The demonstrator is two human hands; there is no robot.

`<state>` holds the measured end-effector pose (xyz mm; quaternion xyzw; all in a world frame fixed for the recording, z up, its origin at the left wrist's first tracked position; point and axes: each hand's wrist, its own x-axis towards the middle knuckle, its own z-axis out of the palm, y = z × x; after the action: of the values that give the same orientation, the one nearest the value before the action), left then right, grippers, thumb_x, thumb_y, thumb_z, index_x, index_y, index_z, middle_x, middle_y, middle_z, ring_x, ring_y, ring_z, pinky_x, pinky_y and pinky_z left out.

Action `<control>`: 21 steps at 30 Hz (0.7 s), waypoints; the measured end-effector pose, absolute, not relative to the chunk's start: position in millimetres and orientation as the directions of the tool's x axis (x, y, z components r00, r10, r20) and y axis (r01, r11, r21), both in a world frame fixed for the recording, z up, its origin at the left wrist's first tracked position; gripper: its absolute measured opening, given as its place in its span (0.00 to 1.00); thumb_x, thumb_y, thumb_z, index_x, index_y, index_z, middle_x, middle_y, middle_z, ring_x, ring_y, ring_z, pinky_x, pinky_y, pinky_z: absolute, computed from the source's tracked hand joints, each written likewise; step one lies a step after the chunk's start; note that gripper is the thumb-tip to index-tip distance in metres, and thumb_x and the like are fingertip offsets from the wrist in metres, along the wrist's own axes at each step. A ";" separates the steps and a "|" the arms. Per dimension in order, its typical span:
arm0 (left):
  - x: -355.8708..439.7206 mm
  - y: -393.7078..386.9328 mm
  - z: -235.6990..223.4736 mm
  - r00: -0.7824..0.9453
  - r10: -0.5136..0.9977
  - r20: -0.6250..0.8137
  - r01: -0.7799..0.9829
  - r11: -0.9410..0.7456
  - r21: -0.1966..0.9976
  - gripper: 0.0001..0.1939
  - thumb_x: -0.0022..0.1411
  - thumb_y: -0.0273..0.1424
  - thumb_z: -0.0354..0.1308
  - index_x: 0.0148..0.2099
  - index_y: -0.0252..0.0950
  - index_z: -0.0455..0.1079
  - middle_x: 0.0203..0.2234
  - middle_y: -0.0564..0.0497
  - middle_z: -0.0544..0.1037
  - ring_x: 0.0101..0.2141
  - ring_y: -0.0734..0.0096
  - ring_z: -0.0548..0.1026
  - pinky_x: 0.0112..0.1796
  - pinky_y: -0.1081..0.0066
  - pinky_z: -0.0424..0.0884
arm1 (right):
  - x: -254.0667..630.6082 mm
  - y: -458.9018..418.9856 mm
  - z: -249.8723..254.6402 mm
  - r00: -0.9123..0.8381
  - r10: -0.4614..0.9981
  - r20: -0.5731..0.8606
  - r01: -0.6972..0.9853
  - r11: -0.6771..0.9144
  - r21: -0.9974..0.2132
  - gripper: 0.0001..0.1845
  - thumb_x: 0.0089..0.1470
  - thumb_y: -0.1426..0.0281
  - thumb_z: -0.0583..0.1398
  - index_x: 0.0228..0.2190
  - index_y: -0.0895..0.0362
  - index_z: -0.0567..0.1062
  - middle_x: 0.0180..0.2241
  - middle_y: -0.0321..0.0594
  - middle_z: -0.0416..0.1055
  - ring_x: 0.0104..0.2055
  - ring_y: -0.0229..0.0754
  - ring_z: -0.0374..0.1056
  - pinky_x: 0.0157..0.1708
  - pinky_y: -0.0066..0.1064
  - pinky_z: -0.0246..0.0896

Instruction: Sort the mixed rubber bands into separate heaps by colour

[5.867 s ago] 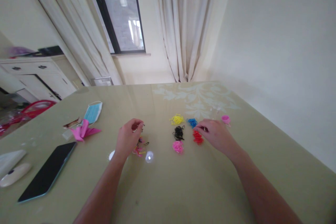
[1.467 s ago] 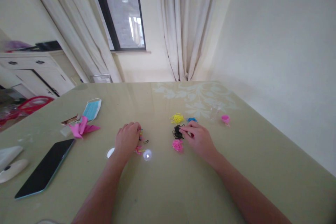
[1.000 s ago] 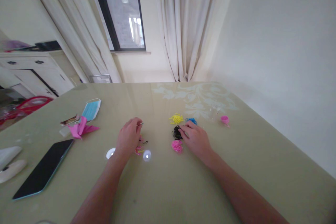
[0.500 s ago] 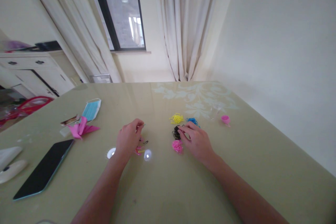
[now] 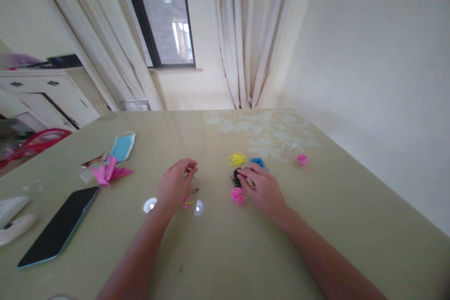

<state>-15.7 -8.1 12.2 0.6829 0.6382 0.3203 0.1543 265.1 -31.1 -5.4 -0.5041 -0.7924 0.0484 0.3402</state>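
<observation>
My right hand (image 5: pixel 262 187) reaches into a small pile of black rubber bands (image 5: pixel 236 178), its thumb and forefinger pinched at the pile's right side. Around it lie piles of yellow rubber bands (image 5: pixel 236 158), blue rubber bands (image 5: pixel 258 162) and pink rubber bands (image 5: pixel 238 196). My left hand (image 5: pixel 176 185) hovers low over the table to the left, its thumb and forefinger slightly apart. A light blue bit shows just below those fingertips. Close by is a single black rubber band (image 5: pixel 195 191). Some pink and yellow bands (image 5: pixel 188 202) are partly hidden by the left hand.
On the left are a pink folded-paper figure (image 5: pixel 110 172), a blue face mask (image 5: pixel 123 146) and a dark tablet (image 5: pixel 59 229). At the right stands a small pink cup (image 5: pixel 302 160), near clear plastic pieces. A wall runs along the table's right side.
The left thumb and forefinger have parted and shifted slightly right; the light blue bit now shows lower, beneath them. The right hand stays at the black pile.
</observation>
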 end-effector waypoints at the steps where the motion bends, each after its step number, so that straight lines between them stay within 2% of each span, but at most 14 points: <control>1: -10.7 -9.6 11.6 0.037 0.960 0.277 0.727 -0.216 0.652 0.07 0.69 0.35 0.60 0.43 0.41 0.79 0.37 0.49 0.86 0.37 0.62 0.83 0.42 0.65 0.75 | 264.5 -31.7 -4.6 -0.271 0.826 0.495 0.748 0.504 -0.431 0.13 0.70 0.68 0.60 0.46 0.53 0.85 0.40 0.43 0.80 0.28 0.39 0.70 0.34 0.34 0.69; 4: 9.7 -19.0 9.9 0.234 0.906 0.353 0.564 -0.422 0.710 0.08 0.69 0.36 0.61 0.41 0.41 0.81 0.37 0.49 0.85 0.37 0.64 0.82 0.43 0.67 0.77 | 260.9 -34.8 -2.2 -0.317 0.804 0.503 0.677 0.563 -0.473 0.12 0.71 0.64 0.61 0.48 0.53 0.84 0.41 0.44 0.80 0.30 0.40 0.72 0.36 0.34 0.70; 7: 28.2 -30.4 6.4 0.329 0.874 0.357 0.474 -0.480 0.738 0.07 0.70 0.34 0.62 0.42 0.41 0.82 0.36 0.50 0.85 0.37 0.65 0.83 0.42 0.68 0.77 | 256.1 -38.6 -1.3 -0.336 0.784 0.522 0.622 0.601 -0.503 0.13 0.72 0.60 0.61 0.46 0.53 0.83 0.39 0.44 0.79 0.32 0.41 0.73 0.36 0.33 0.70; 11: 37.7 -37.7 1.0 0.343 0.879 0.332 0.455 -0.465 0.759 0.05 0.70 0.33 0.64 0.44 0.41 0.81 0.37 0.51 0.86 0.37 0.66 0.83 0.42 0.69 0.76 | 252.7 -41.5 -1.0 -0.370 0.745 0.555 0.596 0.649 -0.473 0.14 0.73 0.63 0.59 0.41 0.55 0.83 0.35 0.44 0.77 0.33 0.42 0.73 0.35 0.33 0.69; 16: 39.4 -39.4 2.9 0.328 0.896 0.300 0.428 -0.424 0.798 0.06 0.69 0.35 0.65 0.44 0.40 0.81 0.36 0.50 0.86 0.37 0.65 0.84 0.42 0.67 0.77 | 253.8 -42.8 2.5 -0.394 0.724 0.566 0.602 0.669 -0.436 0.11 0.71 0.68 0.60 0.40 0.56 0.83 0.33 0.43 0.77 0.33 0.43 0.74 0.34 0.32 0.68; 19: 35.1 -35.4 8.4 0.343 0.911 0.229 0.357 -0.353 0.865 0.15 0.65 0.39 0.70 0.52 0.40 0.79 0.42 0.48 0.87 0.40 0.63 0.84 0.43 0.67 0.78 | 257.3 -44.1 8.1 -0.363 0.711 0.602 0.569 0.681 -0.461 0.10 0.69 0.69 0.61 0.37 0.55 0.82 0.31 0.41 0.76 0.30 0.40 0.71 0.32 0.31 0.67; 21: 26.8 -29.1 11.8 0.287 0.936 0.205 0.368 -0.305 0.878 0.20 0.65 0.43 0.69 0.54 0.40 0.78 0.44 0.47 0.87 0.39 0.63 0.83 0.39 0.67 0.78 | 260.8 -46.1 14.9 -0.315 0.694 0.647 0.516 0.698 -0.497 0.08 0.68 0.70 0.62 0.36 0.54 0.82 0.30 0.39 0.76 0.28 0.39 0.69 0.31 0.31 0.66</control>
<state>26.8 -29.1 11.8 0.7112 0.4581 0.3832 0.3707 260.8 -46.1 14.9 -0.3758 -0.8049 0.0996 0.4483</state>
